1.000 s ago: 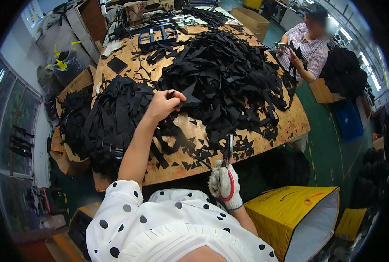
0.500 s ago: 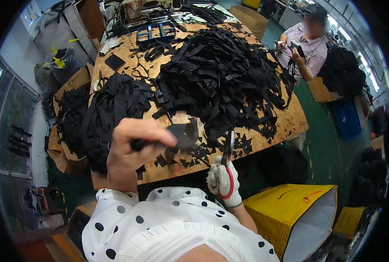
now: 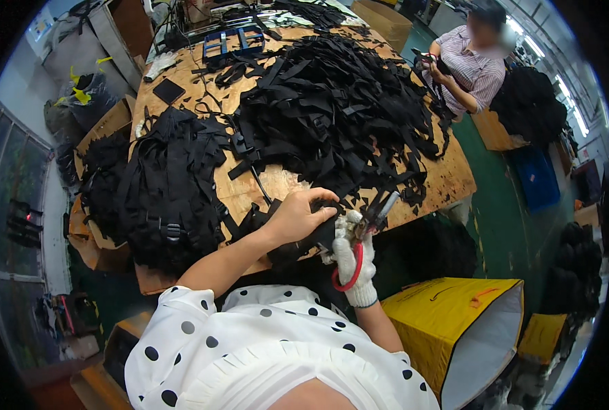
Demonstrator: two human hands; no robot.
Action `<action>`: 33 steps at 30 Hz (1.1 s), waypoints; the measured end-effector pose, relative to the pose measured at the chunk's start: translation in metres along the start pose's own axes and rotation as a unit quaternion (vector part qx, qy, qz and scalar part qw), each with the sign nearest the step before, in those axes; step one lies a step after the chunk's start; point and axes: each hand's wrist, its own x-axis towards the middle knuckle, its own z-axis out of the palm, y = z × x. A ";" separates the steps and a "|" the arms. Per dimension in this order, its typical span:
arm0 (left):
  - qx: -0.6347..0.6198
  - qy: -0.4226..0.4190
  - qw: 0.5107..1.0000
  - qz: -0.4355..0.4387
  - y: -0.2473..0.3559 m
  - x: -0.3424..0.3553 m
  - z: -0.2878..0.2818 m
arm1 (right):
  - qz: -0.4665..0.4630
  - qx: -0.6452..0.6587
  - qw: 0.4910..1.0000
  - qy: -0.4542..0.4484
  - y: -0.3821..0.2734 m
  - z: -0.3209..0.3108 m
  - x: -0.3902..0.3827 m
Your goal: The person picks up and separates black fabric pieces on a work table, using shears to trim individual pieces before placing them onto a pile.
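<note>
My left hand (image 3: 297, 216), bare, is closed with thumb and fingers pinching a black strap piece (image 3: 292, 251), part of which shows below the hand over the table's near edge. In a white knit glove, my right hand (image 3: 354, 266) grips scissors (image 3: 353, 271) with red handles. Their metal blades (image 3: 388, 205) point up and away to the right. The two hands are close together, and the held strap's end between them is partly hidden by the fingers. Beyond them lies a large heap of black straps (image 3: 325, 102) on the wooden table (image 3: 455, 174).
A second pile of black straps with buckles (image 3: 174, 171) covers the table's left side. A blue tray (image 3: 233, 45) and a dark flat square (image 3: 169, 91) lie farther back. The yellow bag (image 3: 420, 314) stands open at my right. Across the table, a person (image 3: 474, 65) handles black material.
My left hand has come down and right to the scissors with the black piece. My right hand has turned the blades further right. A buckled strap now shows on the left pile.
</note>
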 end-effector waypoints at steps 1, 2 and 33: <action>-0.001 -0.014 0.999 -0.033 0.006 -0.001 0.001 | 0.007 -0.045 0.999 -0.005 -0.002 -0.001 -0.001; -0.003 -0.017 0.999 -0.033 0.004 -0.001 0.004 | 0.015 -0.089 0.996 -0.010 -0.003 -0.002 -0.003; -0.036 0.019 0.997 -0.060 -0.013 -0.009 0.007 | 0.126 -0.325 0.924 -0.159 0.002 -0.019 -0.020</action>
